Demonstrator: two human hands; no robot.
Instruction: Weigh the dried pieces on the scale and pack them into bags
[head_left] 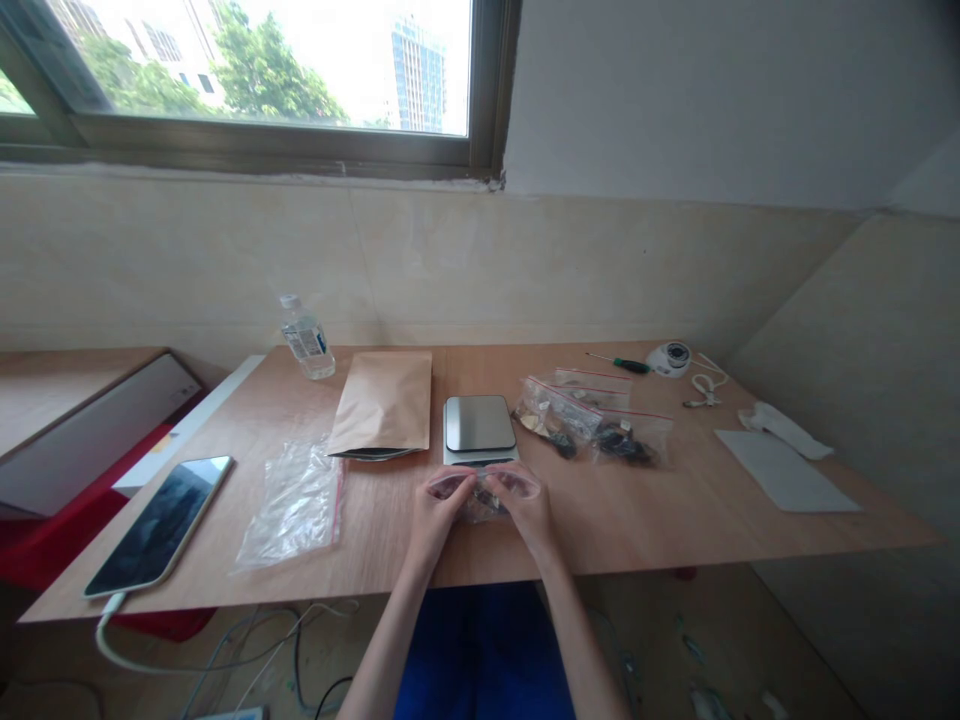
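Note:
Both hands pinch the top edge of a clear zip bag (484,505) at the table's front, just before a small digital scale (480,424). My left hand (441,508) grips the bag's left side, and my right hand (527,508) grips its right side, thumbs close together at the middle. Small items lie inside the bag, too unclear to name. The scale's metal plate carries nothing; its front is partly hidden by my hands. To the right lie several filled clear zip bags (634,438) with dark and light parts.
Left of the scale lie a brown paper pouch (386,405) and flat clear bags (295,505). A plugged-in phone (161,525) and a water bottle (307,338) are farther left. A screwdriver (630,366), dome camera (667,359) and white sheet (787,472) lie right.

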